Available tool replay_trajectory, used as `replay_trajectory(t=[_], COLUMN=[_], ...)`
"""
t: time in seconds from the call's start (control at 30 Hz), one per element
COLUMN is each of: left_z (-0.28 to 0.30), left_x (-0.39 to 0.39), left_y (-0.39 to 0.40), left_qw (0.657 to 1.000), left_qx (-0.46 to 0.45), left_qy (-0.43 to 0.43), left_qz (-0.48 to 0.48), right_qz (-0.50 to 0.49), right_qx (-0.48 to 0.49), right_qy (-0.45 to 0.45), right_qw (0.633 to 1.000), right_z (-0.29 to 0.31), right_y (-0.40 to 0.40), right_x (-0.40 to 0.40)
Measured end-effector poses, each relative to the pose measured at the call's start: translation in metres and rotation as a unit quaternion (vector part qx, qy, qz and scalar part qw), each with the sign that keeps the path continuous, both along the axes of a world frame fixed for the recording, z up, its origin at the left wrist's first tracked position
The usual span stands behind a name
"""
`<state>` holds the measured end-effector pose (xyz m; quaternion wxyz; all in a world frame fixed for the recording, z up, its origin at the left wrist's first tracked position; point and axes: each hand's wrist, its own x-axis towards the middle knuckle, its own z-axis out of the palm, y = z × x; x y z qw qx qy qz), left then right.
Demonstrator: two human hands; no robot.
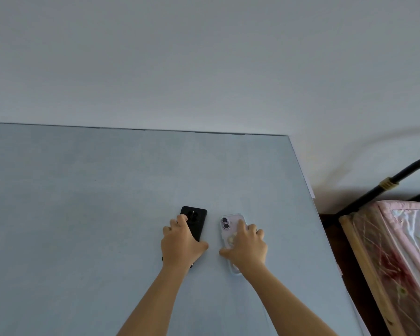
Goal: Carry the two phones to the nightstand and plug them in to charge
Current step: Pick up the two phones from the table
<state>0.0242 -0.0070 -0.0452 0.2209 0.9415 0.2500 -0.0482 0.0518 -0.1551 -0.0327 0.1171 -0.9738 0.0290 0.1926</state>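
Two phones lie face down, side by side, on a pale blue table [83, 202]. The black phone [196, 220] is on the left, and my left hand [181, 243] rests on it with fingers curled over its left edge and thumb at its right edge. The light pink phone in a clear case [229, 224] is on the right. My right hand [246, 246] covers its lower half, thumb at its left edge. Both phones still touch the table. The lower ends of both are hidden under my hands.
The table's right edge [325, 226] runs close to the pink phone. Beyond it stands a bed with a pink plastic-wrapped mattress [398, 251] and a black metal frame [386, 185]. A plain white wall [204, 69] backs the table.
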Motion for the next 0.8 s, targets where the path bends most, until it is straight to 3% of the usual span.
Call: replay_trajectory(t=[0.33, 0.57, 0.8], left_z=[0.009, 0.052, 0.117], left_x=[0.007, 0.007, 0.014], left_y=[0.0, -0.013, -0.044], left_qw=[1.0, 0.993, 0.98], left_qx=[0.023, 0.031, 0.021], left_qy=[-0.009, -0.096, -0.165], left_qz=[-0.01, -0.055, -0.108], right_qz=[-0.085, -0.035, -0.071], right_qx=[0.157, 0.124, 0.111], right_qy=[-0.009, -0.074, -0.141], right_qw=[0.984, 0.989, 0.981], right_z=[0.015, 0.05, 0.108], right_y=[-0.002, -0.023, -0.057], right_x=[0.001, -0.002, -0.008])
